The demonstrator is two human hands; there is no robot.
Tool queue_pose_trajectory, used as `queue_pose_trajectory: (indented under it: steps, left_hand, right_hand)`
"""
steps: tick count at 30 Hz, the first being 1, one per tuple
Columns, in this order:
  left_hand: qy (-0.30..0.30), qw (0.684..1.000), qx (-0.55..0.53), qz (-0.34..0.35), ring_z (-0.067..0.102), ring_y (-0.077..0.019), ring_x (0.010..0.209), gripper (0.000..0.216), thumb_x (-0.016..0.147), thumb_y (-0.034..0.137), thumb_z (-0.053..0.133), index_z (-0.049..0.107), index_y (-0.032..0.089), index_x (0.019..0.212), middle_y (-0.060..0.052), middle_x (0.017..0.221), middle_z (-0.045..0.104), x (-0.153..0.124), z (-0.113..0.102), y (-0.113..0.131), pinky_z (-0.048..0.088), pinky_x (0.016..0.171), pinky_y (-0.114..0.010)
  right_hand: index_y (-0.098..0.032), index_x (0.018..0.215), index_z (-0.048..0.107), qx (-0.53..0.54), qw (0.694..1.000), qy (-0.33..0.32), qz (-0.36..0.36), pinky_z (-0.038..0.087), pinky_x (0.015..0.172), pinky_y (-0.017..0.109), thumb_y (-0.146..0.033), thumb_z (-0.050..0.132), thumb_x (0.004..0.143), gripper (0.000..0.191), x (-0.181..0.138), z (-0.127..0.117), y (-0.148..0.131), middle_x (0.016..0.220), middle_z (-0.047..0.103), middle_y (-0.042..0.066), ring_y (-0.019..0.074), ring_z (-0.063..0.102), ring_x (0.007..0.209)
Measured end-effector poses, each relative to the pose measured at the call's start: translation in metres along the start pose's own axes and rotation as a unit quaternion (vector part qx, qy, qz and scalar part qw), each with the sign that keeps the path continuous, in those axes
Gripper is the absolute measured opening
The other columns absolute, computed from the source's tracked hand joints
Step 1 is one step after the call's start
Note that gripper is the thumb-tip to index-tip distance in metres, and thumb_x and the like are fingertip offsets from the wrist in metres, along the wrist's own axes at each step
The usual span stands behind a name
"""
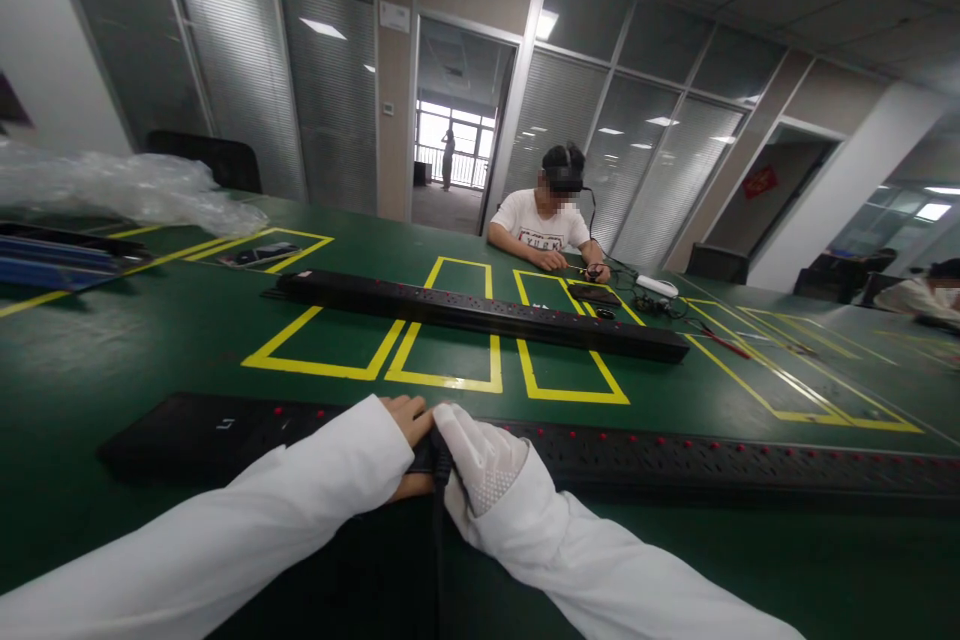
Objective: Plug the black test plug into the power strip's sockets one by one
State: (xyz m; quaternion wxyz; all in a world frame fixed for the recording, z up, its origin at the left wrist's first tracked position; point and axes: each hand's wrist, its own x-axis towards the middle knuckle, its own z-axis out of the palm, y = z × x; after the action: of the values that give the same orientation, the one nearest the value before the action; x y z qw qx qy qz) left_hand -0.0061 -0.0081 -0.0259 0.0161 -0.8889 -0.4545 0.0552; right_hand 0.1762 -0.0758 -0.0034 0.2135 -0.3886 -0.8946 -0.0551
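Note:
A long black power strip [645,460] with red dots along its top lies across the table in front of me. My left hand [409,425], bare below a white sleeve, is closed around the strip, fingers over the top and thumb side lower down. Against it, my right hand [484,455] in a white dotted glove is closed on a black plug [441,465] at the strip. The plug's black cord [439,560] runs down toward me. My hands hide the plug's front and the spot where it meets the strip.
A second black power strip [480,312] lies farther back across yellow tape rectangles on the green table [187,340]. Clear plastic wrap [127,185] and blue-black parts [60,260] are at left. Opposite sits a person [544,220] wearing a headset, near cables and red-handled pliers [724,340].

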Motion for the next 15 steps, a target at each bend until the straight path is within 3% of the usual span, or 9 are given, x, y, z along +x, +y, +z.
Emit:
queue_pose_trajectory:
  steps: [5, 10, 15]
  left_hand:
    - [0.038, 0.999, -0.027, 0.003, 0.058, -0.0325, 0.093, 0.075, 0.068, 0.055, 0.056, 0.042, 0.019, 0.132, -0.013, 0.106, 0.058, -0.022, 0.005, -0.028, 0.046, 0.075, -0.044]
    - [0.064, 0.998, -0.019, 0.019, 0.057, -0.0294, 0.091, 0.075, 0.069, 0.057, 0.056, 0.041, 0.021, 0.132, -0.010, 0.105, 0.059, -0.028, 0.009, -0.035, 0.046, 0.075, -0.040]
    - [0.061, 0.998, -0.020, 0.016, 0.057, -0.0305, 0.091, 0.076, 0.069, 0.058, 0.056, 0.041, 0.018, 0.132, -0.011, 0.102, 0.058, -0.027, 0.006, -0.032, 0.046, 0.074, -0.041]
  right_hand:
    - [-0.010, 0.136, 0.033, 0.001, 1.000, 0.000, -0.005, 0.051, 0.084, 0.038, -0.024, 0.048, 0.083, 0.056, 0.022, 0.008, -0.016, 0.131, 0.048, 0.016, 0.0254, 0.057, 0.102]
    - [-0.017, 0.127, 0.044, 0.015, 1.000, 0.007, -0.005, 0.050, 0.083, 0.038, -0.034, 0.050, 0.090, 0.041, 0.024, 0.007, -0.024, 0.124, 0.050, 0.011, 0.0194, 0.057, 0.100]
    - [-0.017, 0.122, 0.049, 0.034, 0.999, 0.005, -0.008, 0.051, 0.080, 0.036, -0.033, 0.050, 0.091, 0.035, 0.023, 0.008, -0.023, 0.118, 0.053, 0.009, 0.0175, 0.058, 0.096]
